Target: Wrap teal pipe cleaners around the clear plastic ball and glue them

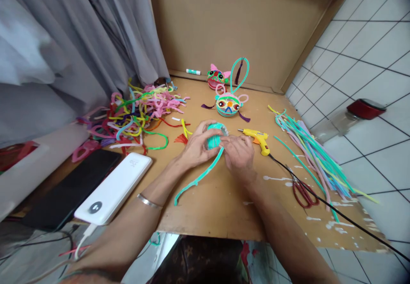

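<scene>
My left hand (197, 146) is wrapped round a ball covered in rows of turquoise pipe cleaner (214, 138); a clear, shiny part shows at its upper right. The fingers of my right hand (239, 153) are closed against the ball's right side, at the turquoise pipe cleaner strip (203, 176). That strip's loose end trails down to the left over the table. Right of my hands lies a yellow hot glue gun (261, 139), nozzle to the left. Behind them stands a finished-looking animal head ornament (228, 106) with pink ears, a turquoise loop and purple tassels.
Tangled coloured pipe cleaners (141, 113) are heaped at the left, beside a white power bank (115, 188) and a black phone (77, 185). Straight pipe cleaners (315, 156) and red-handled scissors (303, 192) lie right, under the black cord (320, 196). A second animal head (216, 79) and glue stick (193, 71) sit behind.
</scene>
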Demonstrator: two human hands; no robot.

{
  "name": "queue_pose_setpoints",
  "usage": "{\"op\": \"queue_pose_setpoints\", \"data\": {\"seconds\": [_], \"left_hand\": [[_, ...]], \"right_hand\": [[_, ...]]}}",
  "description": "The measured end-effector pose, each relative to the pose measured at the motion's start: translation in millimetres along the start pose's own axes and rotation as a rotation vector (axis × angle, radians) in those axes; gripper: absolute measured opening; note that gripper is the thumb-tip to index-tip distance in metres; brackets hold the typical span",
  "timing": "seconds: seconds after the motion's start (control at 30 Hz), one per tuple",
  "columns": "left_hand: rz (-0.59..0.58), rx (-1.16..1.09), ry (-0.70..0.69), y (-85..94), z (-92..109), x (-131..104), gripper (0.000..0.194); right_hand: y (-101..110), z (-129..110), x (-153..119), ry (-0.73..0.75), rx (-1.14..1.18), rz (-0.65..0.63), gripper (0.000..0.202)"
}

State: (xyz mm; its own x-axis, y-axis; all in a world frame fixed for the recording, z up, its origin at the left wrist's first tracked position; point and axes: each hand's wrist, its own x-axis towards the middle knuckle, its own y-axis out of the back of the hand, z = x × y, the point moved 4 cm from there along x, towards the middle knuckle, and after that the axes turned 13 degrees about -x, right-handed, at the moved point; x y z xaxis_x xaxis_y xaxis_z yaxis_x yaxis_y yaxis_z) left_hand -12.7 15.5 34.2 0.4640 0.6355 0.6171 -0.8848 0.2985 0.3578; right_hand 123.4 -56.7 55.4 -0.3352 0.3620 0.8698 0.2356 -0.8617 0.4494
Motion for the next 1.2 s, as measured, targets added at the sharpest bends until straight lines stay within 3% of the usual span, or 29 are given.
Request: {"op": "queue_pose_setpoints", "data": {"seconds": [0.47,0.6,0.67,0.8,1.0,1.07,1.2], "left_hand": [[0.02,-0.021,-0.009,0.6,-4.0,0.0,0.036],[0.029,-0.023,0.006,0.6,-5.4,0.2,0.034],[0.033,-0.021,0.017,0.9,-5.3,0.2,0.032],[0.018,-0.021,0.021,1.0,-3.7,0.4,0.031],[0.002,-0.028,-0.012,0.8,-2.5,-0.1,0.03],[-0.001,-0.021,-0.006,0.8,-3.2,-0.3,0.031],[-0.003,-0.026,-0.014,1.4,-3.2,0.1,0.032]], "right_hand": [[-0.8,3.2,-0.3,-0.003,0.071,-0.05,0.018],[-0.2,4.1,0.5,0.008,0.109,-0.081,0.03],[-1.1,8.0,-0.4,-0.085,0.132,-0.067,0.033],[-9.7,22.3,-6.2,-0.433,0.24,-0.057,0.019],[-38.4,49.0,-6.5,-0.869,0.63,-0.231,0.016],[-47.1,58.2,2.2,-0.926,0.725,-0.347,0.021],[-58.2,71.8,26.3,-0.888,0.885,-0.53,0.024]]}}
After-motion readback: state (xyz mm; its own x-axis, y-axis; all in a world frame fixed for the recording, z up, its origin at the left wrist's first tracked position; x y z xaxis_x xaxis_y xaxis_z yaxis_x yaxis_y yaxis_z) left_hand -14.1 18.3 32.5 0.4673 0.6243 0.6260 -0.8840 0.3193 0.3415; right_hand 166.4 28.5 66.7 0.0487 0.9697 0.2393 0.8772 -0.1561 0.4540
